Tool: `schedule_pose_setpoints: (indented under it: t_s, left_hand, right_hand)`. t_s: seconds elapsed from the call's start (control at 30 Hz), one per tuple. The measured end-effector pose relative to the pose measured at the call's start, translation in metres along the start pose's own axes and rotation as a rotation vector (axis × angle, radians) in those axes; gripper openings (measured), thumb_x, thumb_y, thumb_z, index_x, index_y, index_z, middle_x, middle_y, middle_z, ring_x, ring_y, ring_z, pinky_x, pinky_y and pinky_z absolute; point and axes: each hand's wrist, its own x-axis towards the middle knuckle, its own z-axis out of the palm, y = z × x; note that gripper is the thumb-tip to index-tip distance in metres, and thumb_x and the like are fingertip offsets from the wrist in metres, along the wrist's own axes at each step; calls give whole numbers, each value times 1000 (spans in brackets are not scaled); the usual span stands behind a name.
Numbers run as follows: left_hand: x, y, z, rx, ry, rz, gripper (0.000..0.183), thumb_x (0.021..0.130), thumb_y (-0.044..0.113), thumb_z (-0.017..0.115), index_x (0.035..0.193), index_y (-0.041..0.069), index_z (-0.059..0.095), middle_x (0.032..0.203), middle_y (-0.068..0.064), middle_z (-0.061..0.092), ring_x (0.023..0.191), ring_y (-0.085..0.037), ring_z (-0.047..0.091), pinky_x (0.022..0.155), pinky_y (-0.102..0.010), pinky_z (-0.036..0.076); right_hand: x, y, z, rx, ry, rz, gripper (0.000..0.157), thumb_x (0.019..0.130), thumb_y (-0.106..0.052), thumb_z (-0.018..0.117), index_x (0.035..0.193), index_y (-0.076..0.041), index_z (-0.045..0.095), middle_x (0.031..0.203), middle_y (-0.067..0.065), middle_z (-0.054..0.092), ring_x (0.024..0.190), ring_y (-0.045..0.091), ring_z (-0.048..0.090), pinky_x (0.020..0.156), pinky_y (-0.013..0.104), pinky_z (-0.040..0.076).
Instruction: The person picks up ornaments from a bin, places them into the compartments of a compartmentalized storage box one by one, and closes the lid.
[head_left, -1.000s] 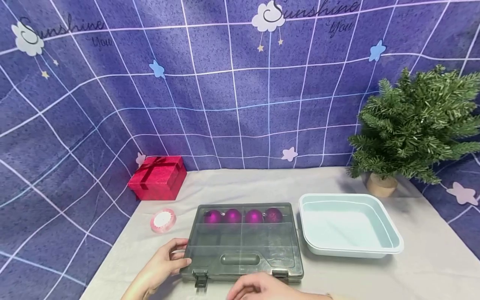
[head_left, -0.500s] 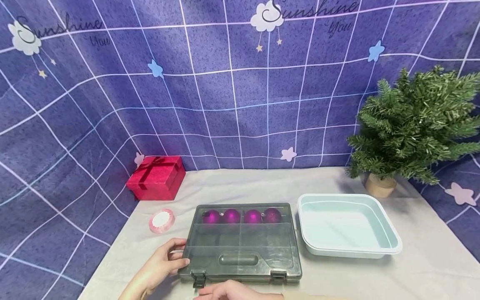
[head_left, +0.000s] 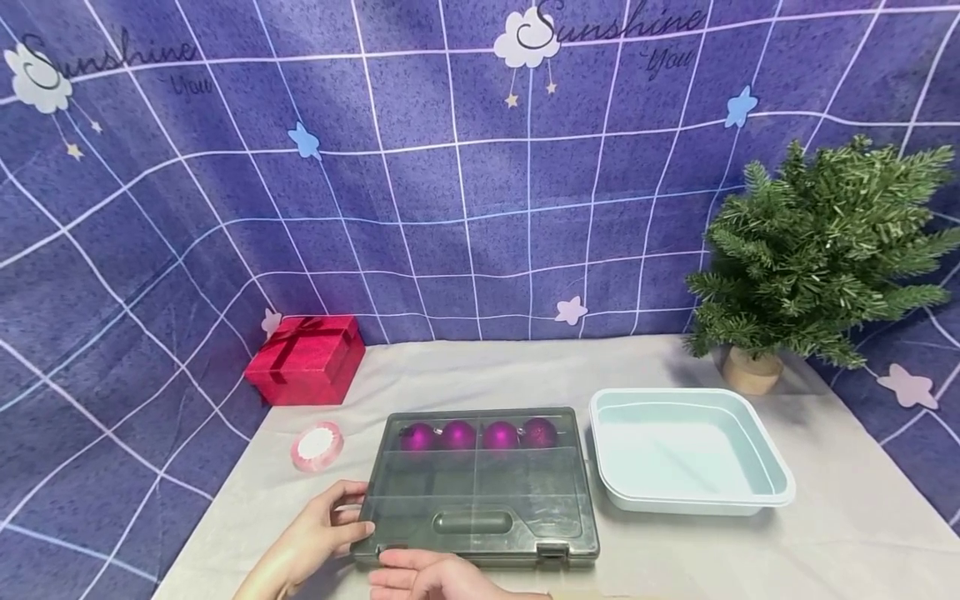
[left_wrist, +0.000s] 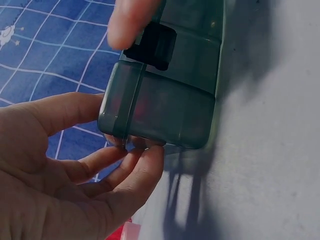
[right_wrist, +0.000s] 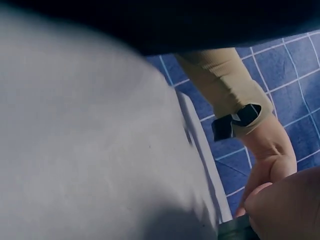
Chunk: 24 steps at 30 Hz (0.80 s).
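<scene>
A dark, see-through plastic organizer case (head_left: 480, 479) lies with its lid down in the head view. Several purple Christmas baubles (head_left: 459, 435) show through its back row. My left hand (head_left: 322, 527) grips the case's left front corner, thumb on the lid and fingers at the side. In front of the case, my right hand (head_left: 442, 575) has its fingers extended at the left latch. The left wrist view shows its fingertip (left_wrist: 131, 22) against that black latch (left_wrist: 157, 47). The right latch (head_left: 552, 551) is uncovered. Part of my right hand (right_wrist: 290, 210) fills the right wrist view's lower corner.
A pale blue tray (head_left: 693, 496) stands right of the case. Behind it is a small artificial Christmas tree (head_left: 810, 258) on a wooden base. At left are a red gift box (head_left: 307, 358) and a pink ribbon roll (head_left: 317, 447). A blue gridded cloth (head_left: 420, 183) hangs behind.
My right hand has moved left from near the right latch to the left latch, which hung down before and is now covered by fingers. My left hand keeps its grip on the case.
</scene>
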Motion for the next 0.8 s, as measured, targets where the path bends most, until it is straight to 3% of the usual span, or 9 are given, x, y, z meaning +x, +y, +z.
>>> schedule_pose_setpoints:
  t_s: [0.2,0.33,0.47,0.6,0.73,0.8]
  left_hand:
    - [0,2,0,26,12,-1,63,91,4,72,142,-15,39,132,-25,54,107,-26,63,70,-37,55]
    - [0,1,0,31,17,1,62,91,4,72,141,-14,40,133,-26,54,109,-27,62,71,-38,56]
    - [1,-1,-1,38,14,4,63,90,3,71,142,-14,40,133,-27,53,112,-29,61,68,-36,54]
    - [2,-2,-3,44,-3,18,63,91,4,71,142,-15,39,133,-26,54,115,-34,61,70,-36,55]
    - [2,-2,-3,11,-26,15,63,92,3,69,143,-16,37,130,-24,56,117,-35,61,77,-37,56]
    - [2,-2,-3,-5,-38,11,63,92,3,69,143,-16,36,129,-22,56,116,-33,62,77,-38,57]
  right_hand:
    - [-3,-7,3,-188,55,-125,53,87,6,46,138,19,48,134,32,58,126,42,56,95,32,51]
    - [-6,-23,8,-399,-3,-255,42,89,5,54,128,19,54,121,32,65,106,24,69,87,25,53]
    - [-6,-44,15,-722,-27,-336,29,90,4,62,119,6,62,110,12,70,92,1,63,84,20,51]
    - [-4,-56,18,-1166,-17,-321,27,92,-7,72,118,-11,65,109,-12,65,95,-4,57,81,18,49]
    - [0,-56,18,-1590,81,-324,31,91,-24,78,119,-19,65,112,-16,59,102,-3,51,87,20,47]
    - [5,-53,17,-1724,138,-308,36,89,-32,80,120,-21,65,114,-16,58,103,-2,48,87,22,48]
